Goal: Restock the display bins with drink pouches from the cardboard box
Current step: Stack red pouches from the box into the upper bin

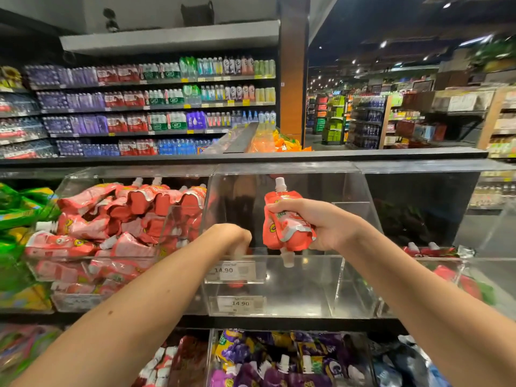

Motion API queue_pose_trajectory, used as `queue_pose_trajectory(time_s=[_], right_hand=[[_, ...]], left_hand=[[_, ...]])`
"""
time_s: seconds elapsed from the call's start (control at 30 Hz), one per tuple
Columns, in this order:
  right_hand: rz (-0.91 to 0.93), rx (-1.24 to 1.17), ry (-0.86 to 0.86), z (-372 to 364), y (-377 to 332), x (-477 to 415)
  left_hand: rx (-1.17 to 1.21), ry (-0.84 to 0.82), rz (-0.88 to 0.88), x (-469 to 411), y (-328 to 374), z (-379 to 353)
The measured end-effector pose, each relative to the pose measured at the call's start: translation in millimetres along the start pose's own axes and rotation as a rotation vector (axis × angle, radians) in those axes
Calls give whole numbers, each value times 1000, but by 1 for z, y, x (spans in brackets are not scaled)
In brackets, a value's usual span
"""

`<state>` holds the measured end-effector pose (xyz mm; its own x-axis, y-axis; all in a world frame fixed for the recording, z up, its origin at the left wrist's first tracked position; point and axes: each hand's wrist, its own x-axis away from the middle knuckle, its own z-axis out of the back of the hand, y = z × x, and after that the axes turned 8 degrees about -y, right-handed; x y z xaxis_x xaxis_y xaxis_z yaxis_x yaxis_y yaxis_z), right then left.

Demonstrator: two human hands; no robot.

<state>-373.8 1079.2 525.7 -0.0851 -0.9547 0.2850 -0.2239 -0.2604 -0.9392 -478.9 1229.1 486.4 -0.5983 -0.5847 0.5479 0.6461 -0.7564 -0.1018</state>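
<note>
My right hand [321,224] grips a bunch of red drink pouches [284,227] with white spouts, held above the open middle acrylic bin [307,280]. One spout points up and another points down. My left hand [234,238] reaches down into the same bin behind its front wall, with its fingers curled and blurred; whether it holds anything cannot be told. The bin to the left [111,219] is piled high with the same red pouches. The cardboard box is out of view.
A bin at the right [435,255] holds a few red pouches. Price tags reading 14.90 [237,270] sit on the bin fronts. Purple grape pouches [279,358] fill the lower shelf. Green pouches [16,216] lie at far left. Bottled-drink shelves stand behind.
</note>
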Motion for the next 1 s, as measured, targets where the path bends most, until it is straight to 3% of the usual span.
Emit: queue_pose_trajectory(time_s=[0.03, 0.1, 0.13, 0.2, 0.33, 0.43, 0.6, 0.67, 0.83, 0.93, 1.0], right_hand=[[-2, -24, -21, 3, 0, 1], [19, -91, -63, 11, -2, 2], [33, -120, -88, 13, -4, 4], [53, -146, -112, 17, -9, 7], [25, -85, -147, 14, -12, 12], [0, -43, -177, 12, -13, 12], [-20, 56, -149, 4, -15, 14], [15, 156, -76, 6, -17, 13], [178, 480, 300, 11, -20, 7], [77, 703, 355, 3, -18, 8], [-25, 872, 403, 0, -12, -5]], left_hand=[[167, 79, -47, 1, -2, 1], [730, 242, -230, 10, -5, 10], [1005, 271, -327, 19, -4, 16], [1295, 210, -448, 42, -2, 25], [1208, 135, -543, 62, -6, 28], [1282, 75, -584, 62, -8, 23], [1271, 43, -531, 65, -2, 21], [1232, 99, -494, 66, -4, 24], [1278, 399, -404, 66, -9, 32], [1045, 483, -382, 61, -16, 35], [734, 480, -332, 48, -14, 27]])
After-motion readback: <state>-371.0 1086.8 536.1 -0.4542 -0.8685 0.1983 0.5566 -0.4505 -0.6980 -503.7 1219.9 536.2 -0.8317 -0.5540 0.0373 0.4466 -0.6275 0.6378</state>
